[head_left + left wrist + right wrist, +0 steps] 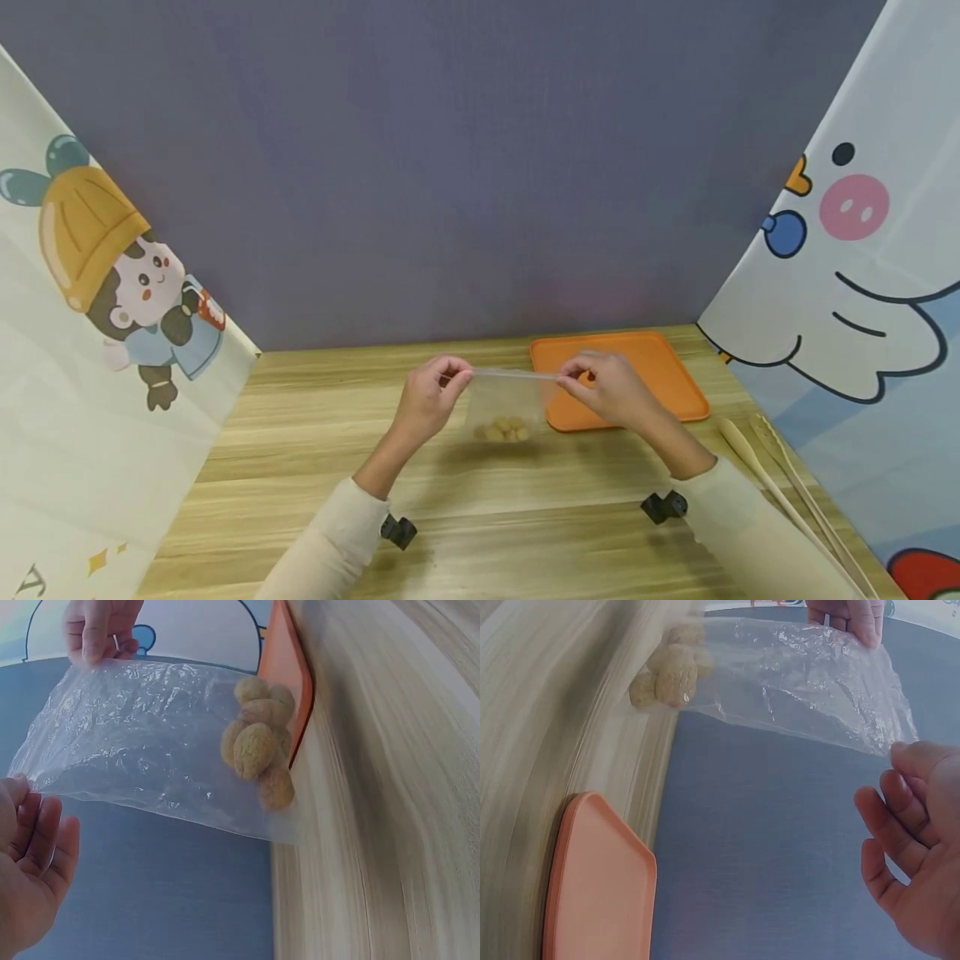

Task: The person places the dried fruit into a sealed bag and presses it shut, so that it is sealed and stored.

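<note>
A clear plastic bag (504, 402) hangs upright between the two hands, its top edge pulled straight. My left hand (429, 402) pinches one top corner between thumb and forefinger; my right hand (611, 387) pinches the opposite corner the same way. Several tan, wrinkled walnuts (256, 746) lie gathered at the bag's bottom. In the right wrist view, the remaining fingers of the right hand (922, 851) are loosely bent, off the plastic. Similarly, those of the left hand (37, 870) stay off it in the left wrist view. Whether the bag's mouth is sealed, I cannot tell.
An orange tray (660, 375) lies on the wooden table (315, 450) behind and right of the bag. Along the right edge rest a wooden spoon (742, 446) and another long utensil (787, 462). A grey panel (465, 167) stands at the back, with printed side panels.
</note>
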The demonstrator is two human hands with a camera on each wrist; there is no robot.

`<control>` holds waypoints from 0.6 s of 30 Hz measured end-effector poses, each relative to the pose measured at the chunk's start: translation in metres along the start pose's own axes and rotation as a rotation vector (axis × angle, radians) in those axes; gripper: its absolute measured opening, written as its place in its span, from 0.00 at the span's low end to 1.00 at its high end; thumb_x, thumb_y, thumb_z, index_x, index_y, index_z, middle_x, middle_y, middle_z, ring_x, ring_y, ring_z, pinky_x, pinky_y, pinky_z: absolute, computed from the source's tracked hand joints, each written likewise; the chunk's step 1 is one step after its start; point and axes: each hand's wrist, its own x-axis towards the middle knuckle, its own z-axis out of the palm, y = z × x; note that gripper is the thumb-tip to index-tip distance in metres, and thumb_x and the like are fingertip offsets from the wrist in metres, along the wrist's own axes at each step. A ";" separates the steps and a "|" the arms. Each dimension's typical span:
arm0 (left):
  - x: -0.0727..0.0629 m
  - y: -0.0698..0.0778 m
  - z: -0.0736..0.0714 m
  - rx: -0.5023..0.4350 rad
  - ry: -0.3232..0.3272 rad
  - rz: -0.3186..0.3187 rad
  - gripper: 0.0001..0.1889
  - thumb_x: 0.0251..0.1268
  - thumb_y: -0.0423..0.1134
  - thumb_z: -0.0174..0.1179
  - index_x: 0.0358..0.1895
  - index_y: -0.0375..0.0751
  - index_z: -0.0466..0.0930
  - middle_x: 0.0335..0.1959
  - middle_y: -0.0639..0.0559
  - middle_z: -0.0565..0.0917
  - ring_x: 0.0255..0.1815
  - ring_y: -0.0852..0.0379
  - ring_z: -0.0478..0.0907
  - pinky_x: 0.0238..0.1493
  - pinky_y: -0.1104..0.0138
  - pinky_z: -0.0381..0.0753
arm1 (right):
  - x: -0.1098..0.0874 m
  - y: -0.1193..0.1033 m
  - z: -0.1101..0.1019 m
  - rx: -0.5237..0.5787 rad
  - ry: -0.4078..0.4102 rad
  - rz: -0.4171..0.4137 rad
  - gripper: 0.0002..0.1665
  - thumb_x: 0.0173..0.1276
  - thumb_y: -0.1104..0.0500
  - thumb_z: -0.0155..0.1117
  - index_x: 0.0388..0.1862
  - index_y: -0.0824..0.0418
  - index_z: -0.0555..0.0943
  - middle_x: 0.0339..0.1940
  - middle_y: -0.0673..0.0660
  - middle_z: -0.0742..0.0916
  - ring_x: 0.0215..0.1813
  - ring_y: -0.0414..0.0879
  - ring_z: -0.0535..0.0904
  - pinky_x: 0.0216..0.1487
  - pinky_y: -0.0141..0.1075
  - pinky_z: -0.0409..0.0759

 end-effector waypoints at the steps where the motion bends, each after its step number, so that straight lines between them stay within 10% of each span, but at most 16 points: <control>1: 0.000 0.000 0.000 -0.002 -0.003 -0.006 0.05 0.68 0.35 0.67 0.37 0.36 0.85 0.33 0.47 0.88 0.31 0.59 0.82 0.37 0.69 0.86 | 0.000 0.000 0.000 0.002 0.005 -0.006 0.04 0.69 0.57 0.71 0.37 0.57 0.88 0.31 0.46 0.88 0.33 0.37 0.81 0.37 0.41 0.85; 9: -0.003 0.010 -0.011 -0.091 -0.087 -0.049 0.04 0.69 0.34 0.65 0.38 0.36 0.84 0.30 0.48 0.86 0.29 0.63 0.80 0.32 0.71 0.83 | -0.006 -0.004 -0.004 0.160 0.100 -0.049 0.05 0.65 0.65 0.73 0.36 0.55 0.87 0.30 0.46 0.88 0.32 0.35 0.81 0.34 0.33 0.83; 18: -0.029 0.027 -0.023 -0.226 -0.213 -0.206 0.04 0.73 0.35 0.62 0.40 0.37 0.83 0.30 0.46 0.85 0.30 0.62 0.82 0.33 0.69 0.86 | -0.025 -0.018 -0.003 0.349 0.007 -0.032 0.03 0.70 0.61 0.69 0.37 0.60 0.86 0.27 0.48 0.88 0.28 0.35 0.80 0.27 0.30 0.80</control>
